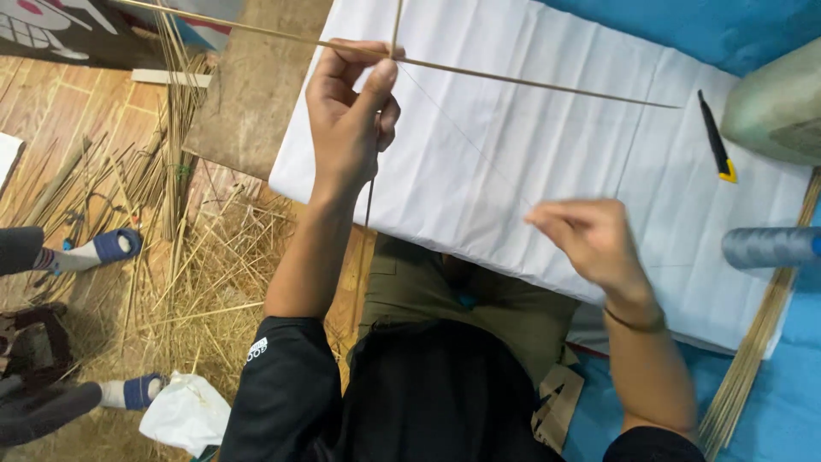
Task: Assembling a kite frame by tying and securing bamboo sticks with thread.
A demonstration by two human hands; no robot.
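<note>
Head view, looking down over the lap. A large stack of white paper [513, 162] covers the work surface, resting on a blue mat [770, 402]; a spool of grey thread [770, 246] lies at its right edge, and a black-and-yellow utility knife [717, 141] lies on the sheet near the upper right. A bundle of split bamboo strips [753, 359] runs along the paper's right side, and loose shavings and straw [214, 282] litter the wooden floor to the left.

Two thin bamboo sticks cross above the paper: a long stick [530, 84] running nearly level from upper left to right, and an upright stick [397, 21] meeting it at the crossing. Judged by their thinness, both are very light, springy rather than rigid, and likely to snap or splinter if bent hard; the surest hold appears to be at the crossing itself, where one pinch steadies both.

The left hand [351, 120] is closed, thumb and forefinger pinching the sticks at that crossing. A fine thread [466, 137], faint against the paper, slants from the crossing toward the right hand [590, 244], whose fingers are drawn together, apparently pinching the thread's end; motion blur keeps that grip from being certain.
</note>
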